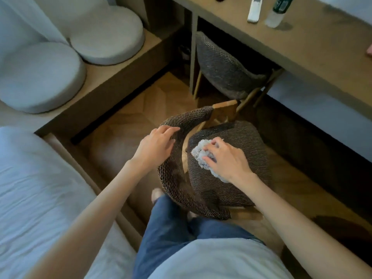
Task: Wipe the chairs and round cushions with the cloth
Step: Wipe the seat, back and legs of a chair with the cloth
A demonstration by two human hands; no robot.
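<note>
A dark woven chair (241,137) stands on the floor just in front of my legs. My left hand (156,144) grips its curved backrest (177,178) from above. A crumpled grey-white cloth (199,152) lies on the seat, and my right hand (225,158) holds it pressed down there. A second dark woven chair (223,67) is tucked under the desk beyond. Two round grey cushions (108,35) (38,77) lie on a low wooden platform at the upper left.
A wooden desk (302,43) runs along the upper right, carrying a white remote (254,11) and a plastic bottle (276,12). A white bed (40,188) fills the left edge. Wooden floor (130,121) shows between the bed, platform and chair.
</note>
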